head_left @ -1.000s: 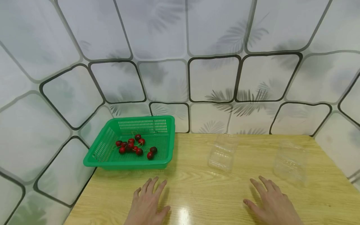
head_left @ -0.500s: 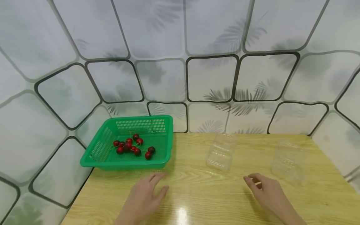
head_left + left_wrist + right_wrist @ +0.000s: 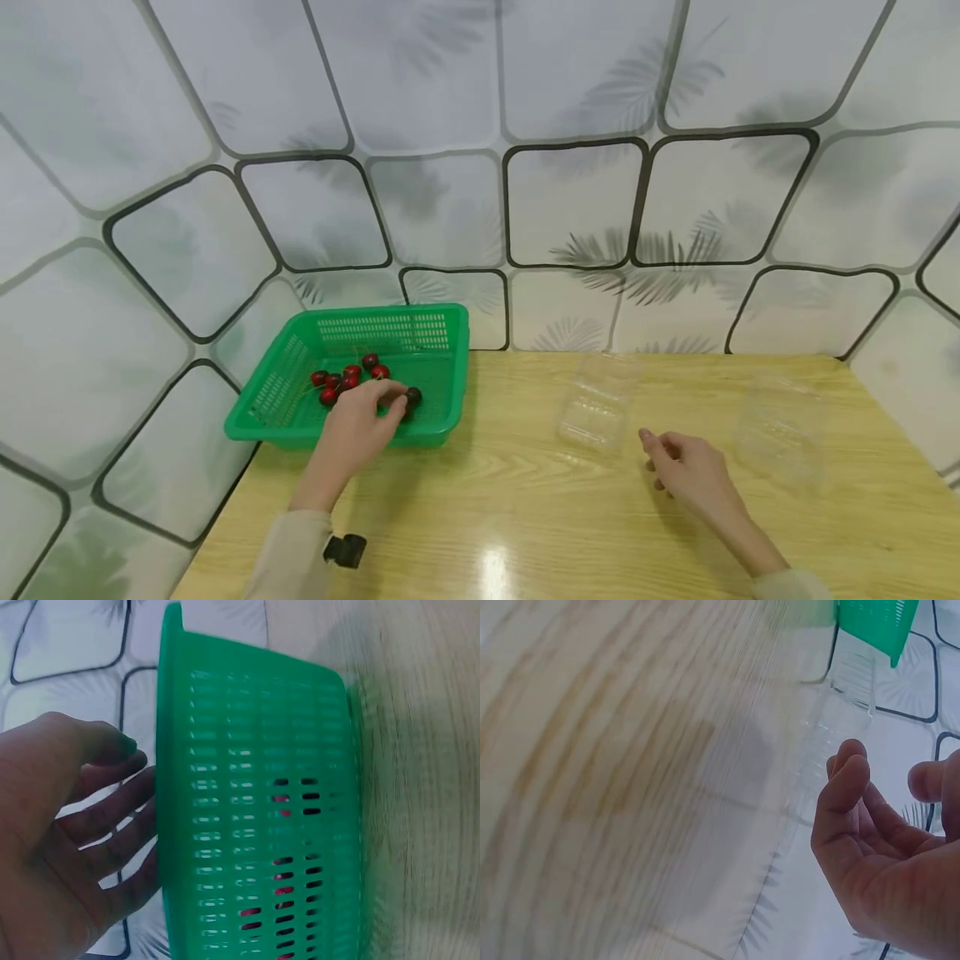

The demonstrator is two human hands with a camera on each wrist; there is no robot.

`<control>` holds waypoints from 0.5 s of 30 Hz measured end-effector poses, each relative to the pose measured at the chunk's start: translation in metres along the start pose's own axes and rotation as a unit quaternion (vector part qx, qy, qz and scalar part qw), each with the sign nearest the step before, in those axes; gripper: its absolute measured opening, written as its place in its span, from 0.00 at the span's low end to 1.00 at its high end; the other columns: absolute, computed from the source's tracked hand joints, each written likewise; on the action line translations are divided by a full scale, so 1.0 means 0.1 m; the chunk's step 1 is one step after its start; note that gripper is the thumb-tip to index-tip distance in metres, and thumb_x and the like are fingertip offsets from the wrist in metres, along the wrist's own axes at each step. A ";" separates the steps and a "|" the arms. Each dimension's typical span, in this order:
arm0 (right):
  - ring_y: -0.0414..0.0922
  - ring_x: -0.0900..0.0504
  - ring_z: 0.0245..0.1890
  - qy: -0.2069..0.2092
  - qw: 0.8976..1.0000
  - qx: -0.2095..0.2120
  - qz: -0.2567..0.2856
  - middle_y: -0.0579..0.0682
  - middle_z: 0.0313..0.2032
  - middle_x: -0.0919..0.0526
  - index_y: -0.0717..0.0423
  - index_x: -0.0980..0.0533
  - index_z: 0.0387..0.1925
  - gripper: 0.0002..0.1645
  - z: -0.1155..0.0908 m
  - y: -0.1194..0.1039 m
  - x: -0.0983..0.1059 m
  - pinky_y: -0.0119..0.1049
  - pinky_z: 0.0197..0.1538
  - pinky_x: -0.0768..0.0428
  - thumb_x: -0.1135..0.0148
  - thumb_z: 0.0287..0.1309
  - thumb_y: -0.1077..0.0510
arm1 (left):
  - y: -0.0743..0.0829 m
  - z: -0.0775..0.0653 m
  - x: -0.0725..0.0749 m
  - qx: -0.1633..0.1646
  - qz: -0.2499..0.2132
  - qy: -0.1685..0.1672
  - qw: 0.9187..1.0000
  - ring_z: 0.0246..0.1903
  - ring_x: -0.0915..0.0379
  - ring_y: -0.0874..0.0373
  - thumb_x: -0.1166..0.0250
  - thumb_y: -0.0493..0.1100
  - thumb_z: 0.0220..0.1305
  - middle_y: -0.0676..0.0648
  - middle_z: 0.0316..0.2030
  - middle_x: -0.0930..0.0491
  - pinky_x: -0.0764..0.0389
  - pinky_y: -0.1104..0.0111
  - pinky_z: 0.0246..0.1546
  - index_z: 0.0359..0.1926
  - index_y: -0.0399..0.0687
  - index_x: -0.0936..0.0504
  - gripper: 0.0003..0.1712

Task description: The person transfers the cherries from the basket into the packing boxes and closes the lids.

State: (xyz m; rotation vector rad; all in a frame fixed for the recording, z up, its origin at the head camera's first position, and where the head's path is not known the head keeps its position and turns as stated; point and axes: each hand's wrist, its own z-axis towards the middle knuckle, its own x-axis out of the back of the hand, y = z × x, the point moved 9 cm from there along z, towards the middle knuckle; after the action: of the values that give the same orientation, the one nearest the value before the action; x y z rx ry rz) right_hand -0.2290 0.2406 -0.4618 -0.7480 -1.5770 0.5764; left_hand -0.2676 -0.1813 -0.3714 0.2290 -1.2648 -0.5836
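Note:
My left hand [image 3: 360,422] is over the front rim of the green plastic basket [image 3: 255,787], thumb and fingers bent loosely beside a dark cherry [image 3: 413,397]. No cherry shows between them in the left wrist view; whether the fingertips touch one cannot be told. Several red cherries [image 3: 328,397] lie deeper in the basket, partly hidden by that hand. My right hand [image 3: 692,473] hovers over the table with loosely curled fingers, and in the right wrist view a gap separates thumb and fingers, with nothing held. Closest to it are a clear plastic clamshell box [image 3: 595,408] and a second clear box [image 3: 780,425].
The wooden table [image 3: 517,517] meets a wall with patterned covering [image 3: 570,208] at the back. A small black device [image 3: 345,551] sits at the left wrist.
My left hand has moved up and forward from the table to over the basket, its fingers bending toward the cherries. The right hand's spread fingers have relaxed into a loose curl.

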 end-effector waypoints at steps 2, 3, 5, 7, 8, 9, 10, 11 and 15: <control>0.43 0.16 0.25 0.002 1.000 -0.010 0.009 0.52 0.33 0.12 0.63 0.18 0.45 0.37 0.03 0.01 -0.01 0.35 0.27 0.18 0.53 0.76 0.34 | -0.11 0.09 -0.07 0.028 0.003 -0.030 0.999 0.31 0.17 0.56 0.37 0.44 0.73 0.47 0.46 0.12 0.20 0.62 0.26 0.52 0.49 0.13 0.12; 0.43 0.16 0.24 0.004 1.000 -0.015 0.013 0.52 0.31 0.12 0.63 0.18 0.43 0.36 0.05 0.01 -0.01 0.35 0.27 0.18 0.53 0.76 0.34 | -0.15 0.13 -0.11 0.041 0.005 -0.043 0.998 0.27 0.19 0.57 0.38 0.44 0.73 0.46 0.46 0.12 0.23 0.63 0.22 0.53 0.48 0.13 0.13; 0.43 0.17 0.23 0.008 0.999 -0.025 0.017 0.51 0.29 0.13 0.62 0.18 0.40 0.36 0.08 0.03 -0.02 0.34 0.27 0.18 0.52 0.75 0.33 | -0.24 0.20 -0.19 0.065 0.016 -0.069 0.995 0.20 0.24 0.58 0.39 0.45 0.74 0.45 0.45 0.11 0.30 0.66 0.17 0.54 0.48 0.14 0.14; 0.43 0.17 0.22 0.012 0.999 -0.032 0.015 0.51 0.26 0.14 0.61 0.18 0.38 0.36 0.12 0.04 -0.04 0.35 0.26 0.19 0.52 0.75 0.33 | -0.32 0.27 -0.27 0.090 0.032 -0.095 0.991 0.17 0.28 0.57 0.41 0.47 0.74 0.44 0.40 0.11 0.34 0.66 0.14 0.56 0.48 0.14 0.16; 0.43 0.18 0.21 0.013 0.999 -0.034 0.012 0.50 0.25 0.15 0.61 0.18 0.36 0.36 0.14 0.04 -0.05 0.35 0.25 0.20 0.52 0.75 0.33 | -0.37 0.29 -0.31 0.103 0.040 -0.111 0.988 0.17 0.27 0.56 0.41 0.48 0.74 0.43 0.38 0.11 0.34 0.66 0.15 0.56 0.48 0.15 0.17; 0.43 0.18 0.21 0.013 0.999 -0.036 0.012 0.50 0.24 0.15 0.61 0.18 0.36 0.36 0.15 0.04 -0.06 0.35 0.25 0.21 0.52 0.75 0.33 | -0.41 0.31 -0.34 0.115 0.048 -0.127 0.984 0.18 0.26 0.56 0.41 0.48 0.74 0.43 0.38 0.11 0.33 0.65 0.16 0.58 0.47 0.15 0.18; 0.43 0.18 0.20 0.012 0.999 -0.036 0.011 0.50 0.23 0.16 0.61 0.18 0.35 0.36 0.17 0.03 -0.08 0.35 0.25 0.21 0.52 0.75 0.33 | -0.45 0.33 -0.36 0.128 0.056 -0.140 0.980 0.20 0.25 0.55 0.41 0.49 0.74 0.42 0.39 0.11 0.32 0.65 0.17 0.59 0.47 0.16 0.19; 0.44 0.19 0.20 0.011 0.999 -0.034 0.010 0.50 0.22 0.16 0.61 0.18 0.35 0.35 0.19 0.02 -0.10 0.35 0.24 0.22 0.51 0.75 0.34 | -0.49 0.35 -0.37 0.139 0.062 -0.152 0.976 0.22 0.23 0.53 0.41 0.49 0.74 0.41 0.41 0.11 0.30 0.63 0.19 0.59 0.47 0.16 0.20; 0.44 0.19 0.19 0.010 0.999 -0.036 0.017 0.51 0.20 0.17 0.61 0.18 0.33 0.33 0.24 0.00 -0.17 0.34 0.23 0.22 0.50 0.76 0.37 | -0.62 0.41 -0.42 0.168 0.072 -0.196 0.963 0.37 0.17 0.43 0.42 0.50 0.75 0.36 0.57 0.17 0.19 0.51 0.33 0.63 0.46 0.18 0.22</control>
State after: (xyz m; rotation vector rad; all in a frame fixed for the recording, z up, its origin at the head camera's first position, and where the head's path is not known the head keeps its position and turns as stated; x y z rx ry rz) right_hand -0.2520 0.2291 -0.4765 -0.8332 -1.5766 0.5372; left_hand -0.3312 -0.2044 -0.4234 0.3108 -1.7504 -0.2898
